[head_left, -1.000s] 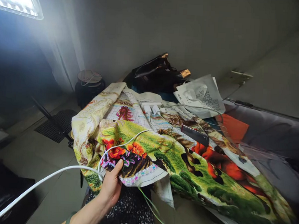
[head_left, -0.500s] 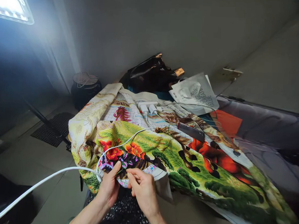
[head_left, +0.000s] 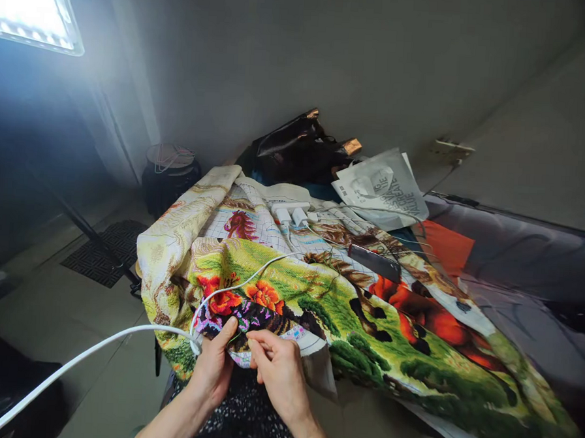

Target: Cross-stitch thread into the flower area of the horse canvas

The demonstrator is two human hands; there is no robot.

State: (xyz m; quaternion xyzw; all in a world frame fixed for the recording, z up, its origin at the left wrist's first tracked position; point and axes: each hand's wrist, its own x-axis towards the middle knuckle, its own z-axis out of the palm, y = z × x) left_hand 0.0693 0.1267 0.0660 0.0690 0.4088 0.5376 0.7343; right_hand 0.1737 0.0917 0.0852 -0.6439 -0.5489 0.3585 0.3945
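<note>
Left hand (head_left: 215, 365) pinching embroidered cloth (head_left: 318, 292) edge; right hand (head_left: 279, 368) beside it, fingertips closed, on what cannot be told. White cable (head_left: 250, 279) across cloth: likely snag risk.

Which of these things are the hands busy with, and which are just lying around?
Busy with:
left hand and right hand at the near edge of the embroidered cloth
green thread between them

Lying around:
phone
white chargers
white cable
black bag
printed white bag
</note>
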